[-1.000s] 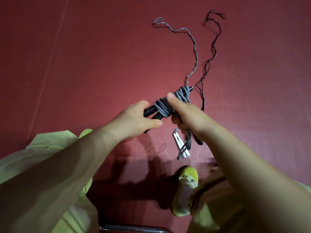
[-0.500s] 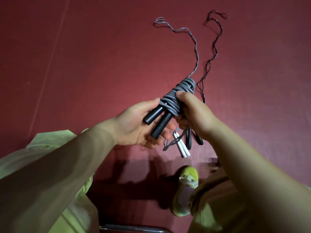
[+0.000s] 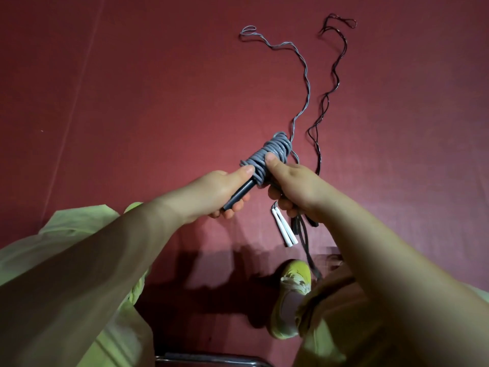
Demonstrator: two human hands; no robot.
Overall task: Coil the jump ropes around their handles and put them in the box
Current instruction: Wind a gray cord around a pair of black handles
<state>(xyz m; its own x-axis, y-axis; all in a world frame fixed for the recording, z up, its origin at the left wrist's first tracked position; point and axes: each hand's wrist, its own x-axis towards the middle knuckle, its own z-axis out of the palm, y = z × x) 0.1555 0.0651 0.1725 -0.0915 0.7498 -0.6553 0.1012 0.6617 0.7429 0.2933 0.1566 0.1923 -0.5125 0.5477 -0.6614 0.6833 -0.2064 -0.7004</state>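
Handles (image 3: 284,230) and dark rope (image 3: 326,99) lie below bundle (image 3: 267,157).

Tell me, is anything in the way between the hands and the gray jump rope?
No. Both hands already hold it. The left hand grips the dark handles, and the right hand presses its thumb on the gray coil. The loose gray tail trails on the red floor. No box shows.
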